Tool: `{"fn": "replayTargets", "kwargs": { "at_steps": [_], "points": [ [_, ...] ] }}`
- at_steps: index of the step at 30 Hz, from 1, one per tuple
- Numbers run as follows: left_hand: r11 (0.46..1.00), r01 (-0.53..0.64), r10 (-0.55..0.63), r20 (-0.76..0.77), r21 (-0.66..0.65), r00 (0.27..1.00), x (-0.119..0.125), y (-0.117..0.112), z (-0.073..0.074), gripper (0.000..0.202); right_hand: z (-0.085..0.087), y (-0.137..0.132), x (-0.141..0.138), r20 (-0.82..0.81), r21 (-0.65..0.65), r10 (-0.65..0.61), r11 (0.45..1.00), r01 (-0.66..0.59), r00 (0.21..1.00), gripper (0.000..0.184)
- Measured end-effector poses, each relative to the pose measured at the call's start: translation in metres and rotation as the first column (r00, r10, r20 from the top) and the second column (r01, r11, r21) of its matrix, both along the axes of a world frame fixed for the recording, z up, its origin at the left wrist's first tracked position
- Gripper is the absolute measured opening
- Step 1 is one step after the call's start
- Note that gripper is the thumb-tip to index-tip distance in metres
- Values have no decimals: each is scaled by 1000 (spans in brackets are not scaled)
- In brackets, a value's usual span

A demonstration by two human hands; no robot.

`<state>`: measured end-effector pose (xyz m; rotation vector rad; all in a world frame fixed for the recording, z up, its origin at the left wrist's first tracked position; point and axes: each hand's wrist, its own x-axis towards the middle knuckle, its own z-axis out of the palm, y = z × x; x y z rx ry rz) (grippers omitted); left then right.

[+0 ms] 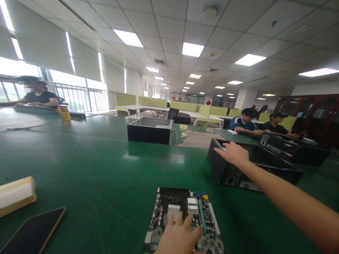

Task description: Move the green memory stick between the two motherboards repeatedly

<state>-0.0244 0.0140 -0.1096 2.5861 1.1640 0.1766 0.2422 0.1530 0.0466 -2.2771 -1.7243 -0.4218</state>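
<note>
A motherboard [209,215] lies flat on the green table close in front of me, with slots, white heat sinks and a socket on it. Over its lower middle, my left hand [180,234] is spread, fingertips at the socket area; whether it presses down I cannot tell. To the right sits an open black computer case [218,165], its inside facing up. My right hand [235,153] reaches out to the left end of this case, thumb apart from the fingers, at or just above its rim. No object shows in either hand.
The green table [106,169] has a torn patch beyond. Another computer case [149,134] stands farther back, and a third case [296,148] lies right. At left are a yellowish block [17,194], a dark flat panel [34,229] and an orange container [64,113]. Several people sit around.
</note>
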Motion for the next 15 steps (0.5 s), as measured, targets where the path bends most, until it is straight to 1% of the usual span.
{"fn": "replayTargets", "kwargs": {
  "at_steps": [2, 3, 6, 8, 11, 13, 15],
  "points": [
    [998, -49, 49, 6, 28, 999, -18, 14, 10, 45, 2, 4, 18, -31, -113, -68, 992, 64, 997, 79],
    [994, -91, 90, 16, 61, 996, -28, 23, 13, 45, -1, 5, 26, -53, -158, -89, 984, 80, 995, 84],
    [968, -202, 199, 35, 149, 979, -62, 56, 14, 41, -14, 8, 42, -105, -242, -120, 966, 92, 987, 93],
    [945, -269, 266, 37, 189, 963, -89, 79, 12, 43, -21, 10, 49, -121, -267, -121, 960, 85, 985, 91],
    [900, -380, 383, 29, 211, 923, -136, 109, 13, 48, -25, 13, 53, -130, -289, -93, 956, 52, 987, 82],
    [870, -441, 447, 24, 218, 894, -168, 125, 16, 50, -24, 13, 52, -128, -296, -87, 954, 46, 988, 77],
    [822, -519, 526, 35, 237, 850, -200, 138, 20, 52, -24, 11, 49, -126, -290, -102, 955, 62, 987, 75]
  ]
}}
